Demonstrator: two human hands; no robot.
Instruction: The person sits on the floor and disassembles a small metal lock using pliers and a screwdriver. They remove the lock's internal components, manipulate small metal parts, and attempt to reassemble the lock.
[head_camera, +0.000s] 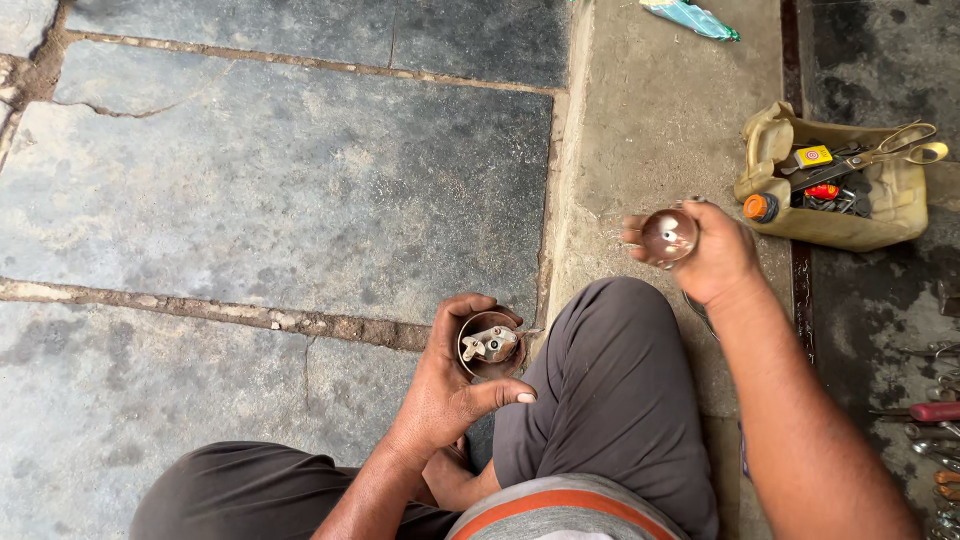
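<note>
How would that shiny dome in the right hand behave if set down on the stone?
The dome looks like smooth polished metal, so probably stiff and slippery. Its rounded shape would likely rock or roll. The right hand holds it easily, suggesting it is light.

A small yellow square label (812, 156) lies in the beige tool pouch (880, 225).

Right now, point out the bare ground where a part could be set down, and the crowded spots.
Free: the stone slabs left of the left hand, and the concrete strip between slabs and tool pouch, above the right hand. Crowded: the pouch itself and the loose tools at the right edge.
</note>
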